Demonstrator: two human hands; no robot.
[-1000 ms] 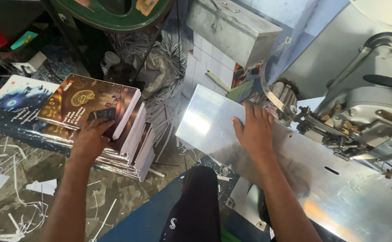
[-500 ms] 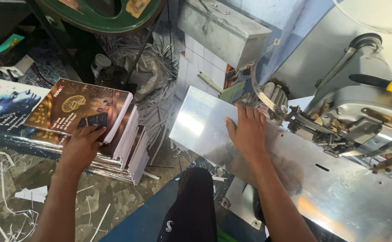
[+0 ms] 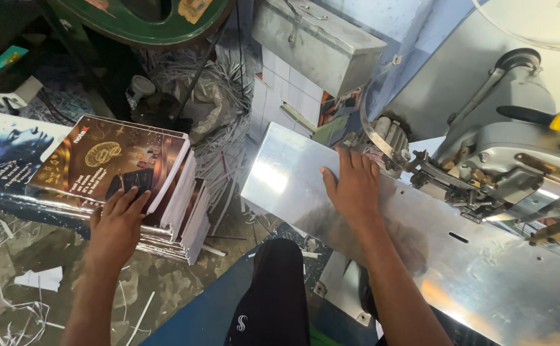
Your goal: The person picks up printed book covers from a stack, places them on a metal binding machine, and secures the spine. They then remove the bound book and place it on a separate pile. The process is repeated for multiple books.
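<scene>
My left hand point(image 3: 116, 224) rests with spread fingers on the near edge of the top booklet of a tilted stack of glossy brown-covered booklets point(image 3: 110, 160) on the floor at the left. My right hand point(image 3: 355, 186) lies flat, fingers apart, on the shiny metal table point(image 3: 472, 275) of a stitching machine point(image 3: 517, 160), close to its stitching head. Neither hand grips anything that I can see.
Paper trimmings point(image 3: 222, 141) litter the floor beyond the stack. A dark blue printed sheet point(image 3: 4, 147) lies under the booklets at far left. A grey metal box point(image 3: 315, 38) and a green round rim point(image 3: 145, 19) stand at the back. My knee in black trousers point(image 3: 273, 295) is below.
The view shifted slightly. My left hand has slid back toward the near edge of the top booklet. My right hand stays flat on the metal table near the stitching head.
</scene>
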